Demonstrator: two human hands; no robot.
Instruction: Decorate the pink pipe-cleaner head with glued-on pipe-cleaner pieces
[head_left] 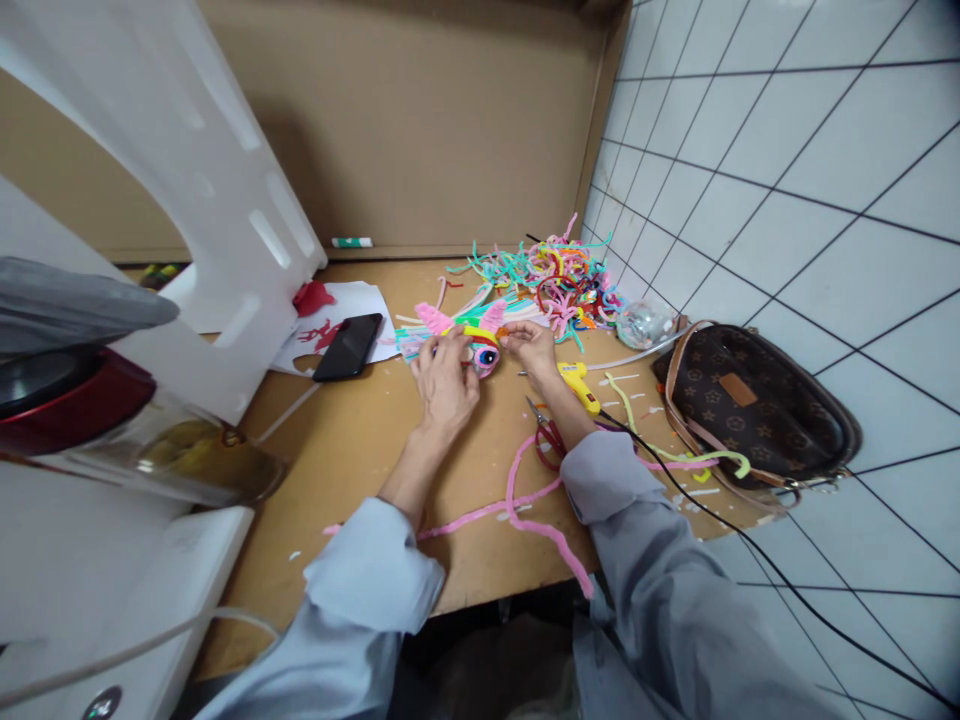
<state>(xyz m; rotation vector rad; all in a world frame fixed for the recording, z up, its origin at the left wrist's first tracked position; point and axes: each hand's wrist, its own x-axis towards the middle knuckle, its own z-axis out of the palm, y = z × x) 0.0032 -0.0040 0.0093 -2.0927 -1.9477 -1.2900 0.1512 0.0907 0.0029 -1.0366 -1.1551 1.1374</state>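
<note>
A fuzzy pipe-cleaner figure (486, 358) with pink ears, a yellow and red band and a large blue eye lies on the wooden table. My left hand (448, 375) is closed over its near left side and grips it. At the figure's right edge, the fingers of my right hand (531, 348) are pinched on a small orange piece (504, 332), which touches or nearly touches the yellow band. Under my right forearm are red-handled scissors (550, 445), partly hidden. A yellow hot glue gun (579, 388) lies just right of that forearm.
A tangle of coloured pipe cleaners (559, 280) lies at the back right. To the right is a brown handbag (757, 400); a black cord (701, 505) runs past it. A phone (349, 347) rests on paper at left. Long pink pipe cleaners (517, 500) lie in front.
</note>
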